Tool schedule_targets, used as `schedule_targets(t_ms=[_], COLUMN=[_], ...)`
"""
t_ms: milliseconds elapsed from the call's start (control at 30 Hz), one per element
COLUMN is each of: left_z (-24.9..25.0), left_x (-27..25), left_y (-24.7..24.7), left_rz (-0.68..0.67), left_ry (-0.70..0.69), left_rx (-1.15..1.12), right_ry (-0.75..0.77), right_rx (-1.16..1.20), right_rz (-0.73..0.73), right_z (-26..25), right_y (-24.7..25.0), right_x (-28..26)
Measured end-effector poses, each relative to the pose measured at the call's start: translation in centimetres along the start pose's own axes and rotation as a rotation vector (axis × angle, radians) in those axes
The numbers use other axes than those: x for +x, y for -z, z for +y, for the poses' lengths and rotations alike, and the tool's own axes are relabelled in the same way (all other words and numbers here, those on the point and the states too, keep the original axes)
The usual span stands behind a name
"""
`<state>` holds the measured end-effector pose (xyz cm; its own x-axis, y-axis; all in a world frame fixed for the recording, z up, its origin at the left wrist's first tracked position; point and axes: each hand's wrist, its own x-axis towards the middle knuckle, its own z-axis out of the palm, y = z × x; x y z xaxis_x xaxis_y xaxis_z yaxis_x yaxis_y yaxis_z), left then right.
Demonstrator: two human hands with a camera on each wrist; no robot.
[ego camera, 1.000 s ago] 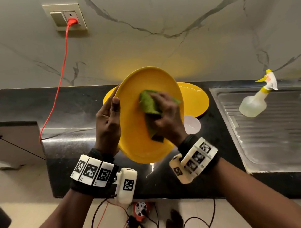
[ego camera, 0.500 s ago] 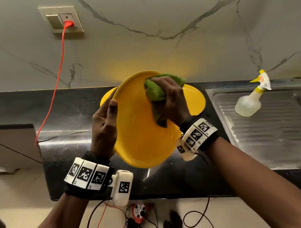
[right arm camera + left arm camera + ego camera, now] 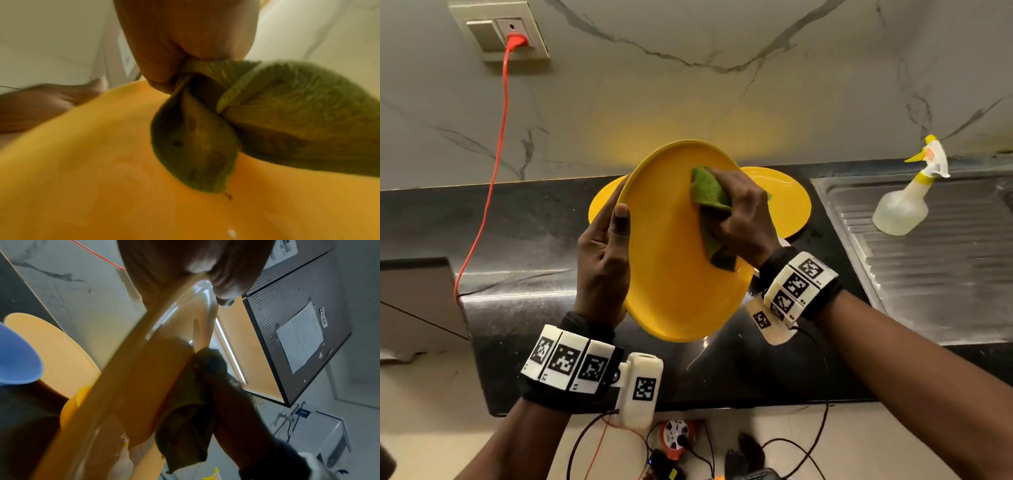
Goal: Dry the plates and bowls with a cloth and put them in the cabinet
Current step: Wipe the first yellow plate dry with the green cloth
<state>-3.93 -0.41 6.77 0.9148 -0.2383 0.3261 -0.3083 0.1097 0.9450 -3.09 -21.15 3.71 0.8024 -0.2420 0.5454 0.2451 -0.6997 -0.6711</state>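
Observation:
A yellow plate point(image 3: 671, 267) is held tilted above the black counter. My left hand point(image 3: 602, 253) grips its left rim, thumb on the face and fingers hidden behind it. My right hand point(image 3: 739, 219) holds a bunched green cloth point(image 3: 710, 195) and presses it on the plate's upper right face. In the right wrist view the green cloth point(image 3: 267, 116) lies folded on the yellow plate point(image 3: 102, 178). The left wrist view shows the plate point(image 3: 127, 386) edge-on with the cloth point(image 3: 185, 426) hanging against it. Another yellow plate point(image 3: 787, 202) lies on the counter behind.
A steel sink drainboard point(image 3: 928, 260) lies at the right with a spray bottle point(image 3: 907, 202) on it. A red cable point(image 3: 493, 171) runs from the wall socket point(image 3: 506, 34) down to the counter. A blue bowl point(image 3: 16, 356) shows in the left wrist view.
My right hand swept the cloth from the plate's middle up to its top rim, then slid back down a little onto the upper right face. My left hand kept its grip.

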Motion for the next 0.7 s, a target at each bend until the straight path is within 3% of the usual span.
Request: schedule_targets(t_ms=[200,400,533,700], left_z=[-0.1,0.3,0.3,-0.1], left_x=[0.2,0.5,0.3,-0.1], left_y=[0.0,1.1,1.1,0.8], left_rz=[-0.021,-0.070,-0.051,-0.039], left_ry=[0.042,0.052,0.049,0.010], left_rx=[-0.104,-0.060,-0.016,-0.044], right_ry=[0.242,0.419,0.300,0.099], right_rx=[0.147,-0.051,-0.079,-0.144], right_rz=[-0.257,-0.176,-0.098,-0.127], right_z=[-6.2,-4.8,-2.3,1.4], right_y=[-2.8,-1.9,0.3,1.0], right_x=[-3.7,0.3,3.6,2.4])
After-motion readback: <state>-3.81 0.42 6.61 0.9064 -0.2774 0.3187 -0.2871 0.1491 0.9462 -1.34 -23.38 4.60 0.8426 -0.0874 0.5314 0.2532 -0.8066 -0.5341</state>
